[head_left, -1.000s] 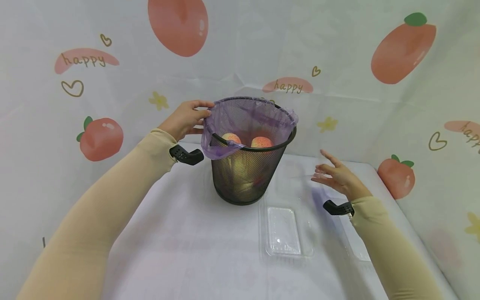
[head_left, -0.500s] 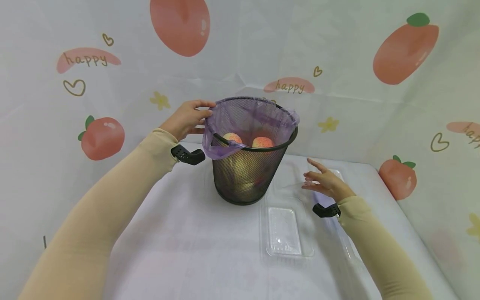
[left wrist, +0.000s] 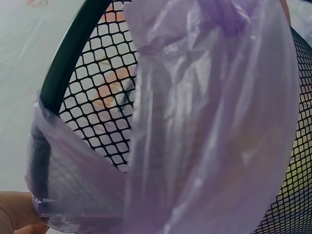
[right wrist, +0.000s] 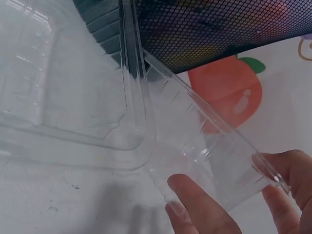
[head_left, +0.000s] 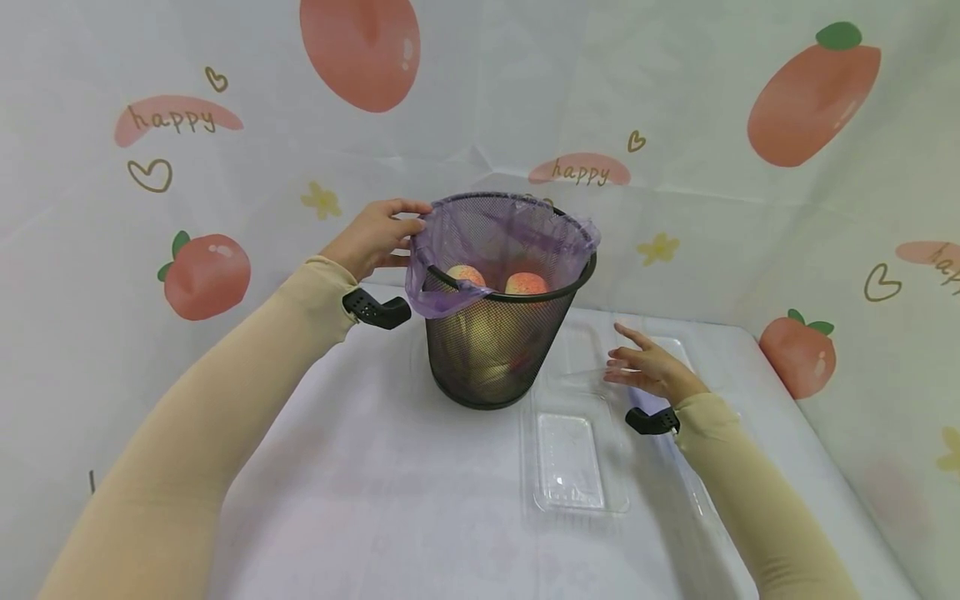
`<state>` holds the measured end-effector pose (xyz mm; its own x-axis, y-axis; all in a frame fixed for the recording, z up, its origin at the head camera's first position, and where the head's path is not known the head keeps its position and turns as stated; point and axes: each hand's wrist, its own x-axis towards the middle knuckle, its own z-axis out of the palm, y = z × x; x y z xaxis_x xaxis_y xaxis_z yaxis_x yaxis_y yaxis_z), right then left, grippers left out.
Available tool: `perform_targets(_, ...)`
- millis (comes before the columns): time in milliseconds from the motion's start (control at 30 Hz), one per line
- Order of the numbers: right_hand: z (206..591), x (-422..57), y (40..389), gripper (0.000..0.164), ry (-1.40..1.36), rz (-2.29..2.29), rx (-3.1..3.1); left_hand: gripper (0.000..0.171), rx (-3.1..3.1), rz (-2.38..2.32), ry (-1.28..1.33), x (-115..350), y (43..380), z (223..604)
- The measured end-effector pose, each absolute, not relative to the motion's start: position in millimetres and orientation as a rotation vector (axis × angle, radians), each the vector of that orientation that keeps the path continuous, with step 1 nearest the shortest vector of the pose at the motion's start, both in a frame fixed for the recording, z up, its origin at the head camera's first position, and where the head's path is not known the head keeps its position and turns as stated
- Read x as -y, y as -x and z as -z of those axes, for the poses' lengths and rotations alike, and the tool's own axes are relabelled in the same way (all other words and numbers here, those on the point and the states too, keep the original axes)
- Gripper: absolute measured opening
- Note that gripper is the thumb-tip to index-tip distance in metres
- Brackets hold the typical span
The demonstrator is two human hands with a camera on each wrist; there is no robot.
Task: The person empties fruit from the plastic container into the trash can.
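Note:
A black mesh wastebasket (head_left: 487, 358) stands upright on the white-covered table, with a purple plastic bag (head_left: 450, 302) over part of its rim. My left hand (head_left: 375, 237) grips the left of that rim, bag included; in the left wrist view the bag (left wrist: 214, 117) hides most of the fingers. Red-and-yellow peach-like fruits (head_left: 527, 284) lie inside the basket. Right of it, my right hand (head_left: 651, 368) pinches the edge of a thin clear plastic container (right wrist: 214, 146), seen best in the right wrist view. That container lies tilted near a second clear container (right wrist: 87, 139).
A clear rectangular plastic container (head_left: 570, 462) lies in front of the basket, to its right. More clear plastic (head_left: 678, 350) lies behind and under the right forearm. Behind the table hangs a white cloth with printed fruit (head_left: 206, 277).
My right hand has moved left and slightly down toward the basket, bringing the clear container along, and is now almost still. The left hand and the basket stay in place.

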<state>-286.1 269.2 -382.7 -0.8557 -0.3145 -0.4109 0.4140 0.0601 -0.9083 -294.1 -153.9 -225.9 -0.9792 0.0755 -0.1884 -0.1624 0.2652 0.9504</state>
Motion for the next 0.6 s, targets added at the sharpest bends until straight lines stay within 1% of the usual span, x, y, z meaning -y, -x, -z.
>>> perform_targets(400, 392.1, -272.8, 287.8, 0.071, -0.149, 1.727, -1.922, 0.039, -2.334, -1.794, 0.088, 152.9, 294.0, 225.5)
perform_targets(600, 392.0, -272.7, 286.2, 0.071, -0.201, 1.725, -1.890, 0.038, -2.344, -1.784, 0.090, 153.4, 293.3, 225.4)
